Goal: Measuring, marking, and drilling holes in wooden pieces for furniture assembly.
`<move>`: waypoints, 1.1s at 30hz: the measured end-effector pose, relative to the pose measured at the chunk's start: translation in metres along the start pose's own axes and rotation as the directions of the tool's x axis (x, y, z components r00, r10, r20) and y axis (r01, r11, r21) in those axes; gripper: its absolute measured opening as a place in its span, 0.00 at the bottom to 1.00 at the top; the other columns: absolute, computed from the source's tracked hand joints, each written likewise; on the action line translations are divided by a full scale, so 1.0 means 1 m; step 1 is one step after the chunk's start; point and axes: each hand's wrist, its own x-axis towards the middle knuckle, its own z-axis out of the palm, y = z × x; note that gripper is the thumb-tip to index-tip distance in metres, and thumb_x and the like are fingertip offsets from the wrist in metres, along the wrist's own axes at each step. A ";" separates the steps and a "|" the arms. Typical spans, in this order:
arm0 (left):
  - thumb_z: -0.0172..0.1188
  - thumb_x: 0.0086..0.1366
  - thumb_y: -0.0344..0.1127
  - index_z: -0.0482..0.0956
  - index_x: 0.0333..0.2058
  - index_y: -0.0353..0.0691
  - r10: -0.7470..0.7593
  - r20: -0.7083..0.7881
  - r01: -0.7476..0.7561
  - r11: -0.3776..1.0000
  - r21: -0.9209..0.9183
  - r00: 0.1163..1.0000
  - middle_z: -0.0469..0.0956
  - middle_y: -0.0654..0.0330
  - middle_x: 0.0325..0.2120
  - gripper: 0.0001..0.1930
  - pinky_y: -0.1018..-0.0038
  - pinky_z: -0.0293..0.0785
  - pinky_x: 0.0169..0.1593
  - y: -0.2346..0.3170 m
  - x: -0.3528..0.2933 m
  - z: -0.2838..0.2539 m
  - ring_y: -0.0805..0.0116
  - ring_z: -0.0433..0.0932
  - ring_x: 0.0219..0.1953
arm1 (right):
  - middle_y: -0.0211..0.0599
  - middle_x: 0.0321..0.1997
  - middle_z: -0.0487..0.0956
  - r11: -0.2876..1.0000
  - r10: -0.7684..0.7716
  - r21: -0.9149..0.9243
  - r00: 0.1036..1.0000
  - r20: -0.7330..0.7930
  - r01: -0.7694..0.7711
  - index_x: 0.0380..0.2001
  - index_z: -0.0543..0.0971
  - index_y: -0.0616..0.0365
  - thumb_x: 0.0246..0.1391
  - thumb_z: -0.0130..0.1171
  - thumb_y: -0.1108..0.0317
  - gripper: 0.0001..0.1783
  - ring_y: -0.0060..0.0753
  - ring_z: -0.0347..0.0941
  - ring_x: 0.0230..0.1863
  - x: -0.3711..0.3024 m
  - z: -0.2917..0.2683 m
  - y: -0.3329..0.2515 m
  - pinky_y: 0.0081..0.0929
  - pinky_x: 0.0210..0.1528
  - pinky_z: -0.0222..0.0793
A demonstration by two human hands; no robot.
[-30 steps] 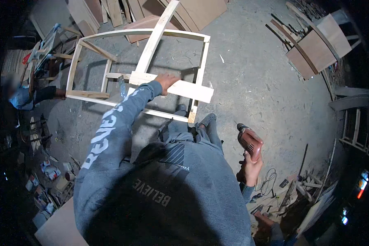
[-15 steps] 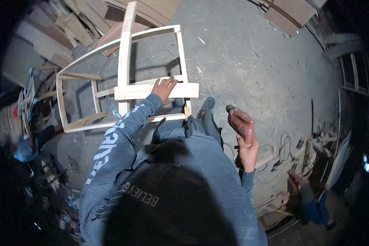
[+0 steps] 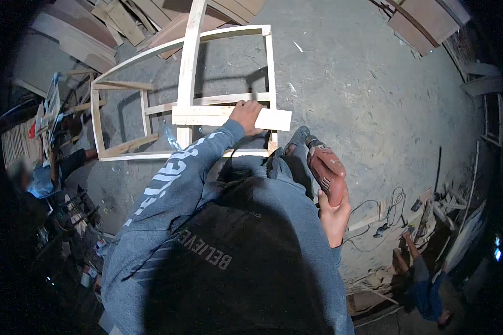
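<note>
My left hand point(image 3: 246, 117) is closed over a short pale board point(image 3: 207, 115), which lies crosswise at the near end of a long upright plank point(image 3: 190, 61). Both belong with, or rest on, a wooden frame point(image 3: 269, 67) of thin slats with a curved far rail; the exact joints cannot be made out. In my right hand point(image 3: 334, 218) is a red power drill point(image 3: 326, 167), gripped at its rear, its dark chuck pointing away from me and toward the frame's right end. The drill's tip is apart from the wood.
Sheets and offcuts of wood point(image 3: 117, 22) lie at the far left. Boards point(image 3: 425, 25) stand far right. Cables point(image 3: 394, 209) trail on the floor at right. One person point(image 3: 427, 290) is at the lower right, another point(image 3: 42, 181) at the left among clutter.
My right hand has brought the drill closer to my legs and the frame. My left hand stays on the short board, its wrist more bent. The whole scene has shifted right in view.
</note>
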 end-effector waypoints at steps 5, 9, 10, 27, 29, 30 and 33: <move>0.72 0.50 0.66 0.76 0.52 0.39 -0.030 0.023 0.029 0.998 0.055 0.999 0.76 0.53 0.47 0.41 0.57 0.65 0.62 -0.007 -0.004 0.004 0.56 0.74 0.55 | 0.57 0.52 0.85 0.998 -0.046 -0.051 0.999 0.008 0.047 0.65 0.72 0.69 0.57 0.70 0.72 0.34 0.38 0.83 0.54 -0.003 0.011 -0.014 0.34 0.56 0.76; 0.69 0.50 0.68 0.76 0.49 0.40 -0.003 -0.040 0.007 0.993 0.116 0.999 0.76 0.56 0.45 0.40 0.56 0.66 0.57 -0.012 -0.005 0.008 0.59 0.74 0.51 | 0.59 0.52 0.85 0.992 -0.077 -0.100 0.997 0.032 0.079 0.66 0.71 0.69 0.56 0.70 0.72 0.35 0.41 0.83 0.55 -0.006 0.014 -0.033 0.34 0.55 0.77; 0.68 0.52 0.69 0.76 0.49 0.39 0.015 -0.088 -0.004 0.993 0.119 0.996 0.76 0.56 0.44 0.40 0.55 0.65 0.58 -0.014 -0.006 0.009 0.58 0.74 0.52 | 0.60 0.52 0.85 0.990 -0.093 -0.104 0.995 0.045 0.097 0.66 0.71 0.69 0.56 0.70 0.72 0.35 0.42 0.83 0.56 -0.007 0.015 -0.036 0.35 0.55 0.77; 0.71 0.53 0.62 0.74 0.56 0.37 0.116 -0.115 -0.098 0.984 0.152 0.987 0.74 0.55 0.50 0.41 0.59 0.66 0.57 -0.014 -0.012 0.013 0.58 0.71 0.55 | 0.61 0.55 0.83 0.966 -0.153 -0.189 0.979 0.133 0.176 0.66 0.71 0.66 0.56 0.71 0.68 0.36 0.49 0.82 0.58 0.006 0.027 -0.052 0.38 0.57 0.77; 0.71 0.53 0.62 0.73 0.56 0.37 0.122 -0.114 -0.103 0.983 0.154 0.986 0.74 0.55 0.51 0.41 0.59 0.66 0.57 -0.015 -0.013 0.014 0.58 0.71 0.55 | 0.61 0.55 0.83 0.965 -0.141 -0.199 0.979 0.145 0.168 0.66 0.71 0.67 0.56 0.71 0.69 0.36 0.49 0.83 0.58 0.007 0.028 -0.055 0.38 0.56 0.77; 0.70 0.54 0.62 0.73 0.56 0.36 0.100 -0.076 -0.088 0.985 0.146 0.992 0.74 0.54 0.52 0.41 0.59 0.66 0.58 -0.012 -0.012 0.010 0.57 0.71 0.55 | 0.60 0.54 0.84 0.963 -0.160 -0.196 0.978 0.136 0.185 0.66 0.71 0.67 0.56 0.71 0.69 0.36 0.48 0.83 0.57 0.007 0.027 -0.054 0.38 0.56 0.77; 0.70 0.54 0.63 0.73 0.57 0.36 0.087 -0.049 -0.079 0.986 0.145 0.995 0.74 0.53 0.54 0.41 0.58 0.66 0.58 -0.012 -0.011 0.008 0.57 0.71 0.56 | 0.60 0.53 0.84 0.957 -0.201 -0.184 0.971 0.131 0.223 0.66 0.71 0.67 0.56 0.71 0.69 0.36 0.48 0.84 0.55 0.011 0.026 -0.046 0.37 0.55 0.78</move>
